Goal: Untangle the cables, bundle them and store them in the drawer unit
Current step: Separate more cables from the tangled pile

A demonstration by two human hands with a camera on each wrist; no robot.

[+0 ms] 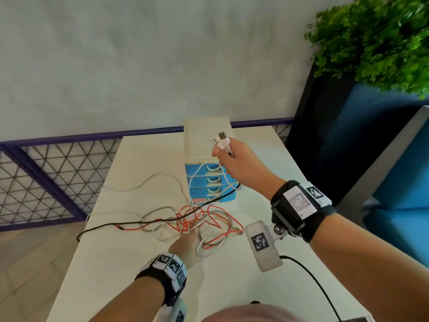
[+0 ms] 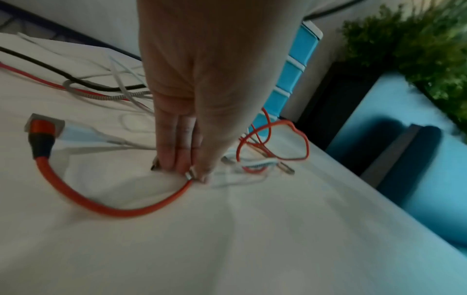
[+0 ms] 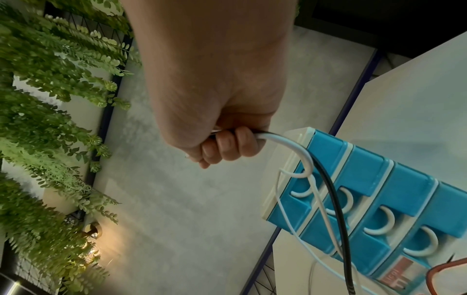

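Note:
A tangle of orange, white, grey braided and black cables (image 1: 199, 221) lies on the white table (image 1: 130, 275) in front of the drawer unit (image 1: 204, 133), which has a cream top and blue drawers (image 3: 379, 179). My right hand (image 1: 226, 156) is raised before the unit's top and grips several cable ends, with a white plug (image 1: 223, 138) sticking out. A white cable (image 3: 290, 147) and a black cable (image 3: 336, 199) hang from that fist (image 3: 227, 147) across the drawer fronts. My left hand (image 1: 185, 240) is down on the tangle. Its fingertips (image 2: 174, 163) and thumb pinch the small metal end of the orange cable (image 2: 113, 209).
The orange cable's big plug (image 2: 43, 127) lies left of my left hand. The black cable (image 1: 139, 221) trails to the table's left edge. A railing with mesh (image 1: 46, 177) runs behind the table; a plant (image 1: 376, 38) and blue seating (image 1: 394, 217) stand right.

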